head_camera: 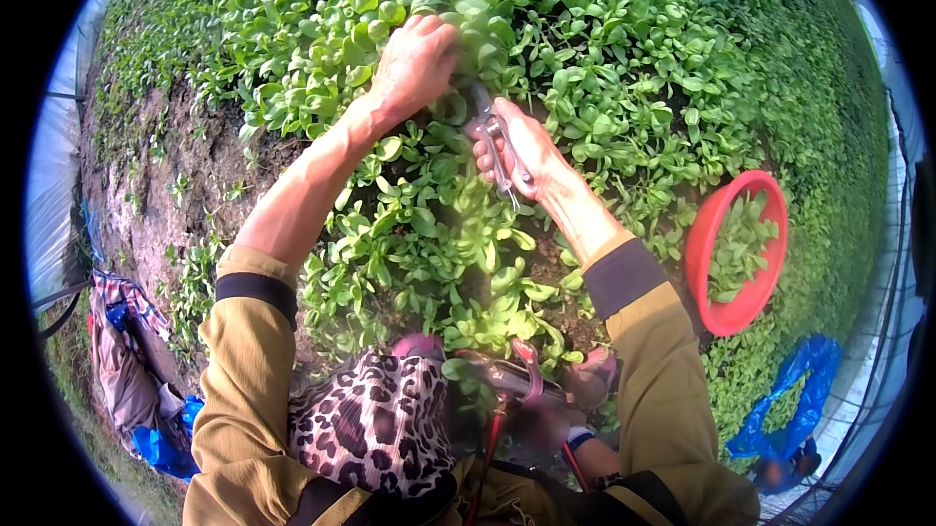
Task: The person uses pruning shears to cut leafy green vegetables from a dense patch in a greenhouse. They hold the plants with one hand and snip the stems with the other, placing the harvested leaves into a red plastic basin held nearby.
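Note:
My left hand is among the leafy green plants at the top centre, with its fingers curled in the leaves. What its fingertips hold is hidden by the hand and foliage. Just right of and below it, my right hand is closed around a pair of metal scissors. The scissors' blades point up towards the leaves beside my left hand, and their tips are blurred. More low leafy plants stand below both hands, down to my knees.
At right, a red plastic basin holds picked leaves. A blue plastic bag lies lower right. Bare soil with sparse plants is at left, with clothing heaped below it. Pink shoes are near my lap.

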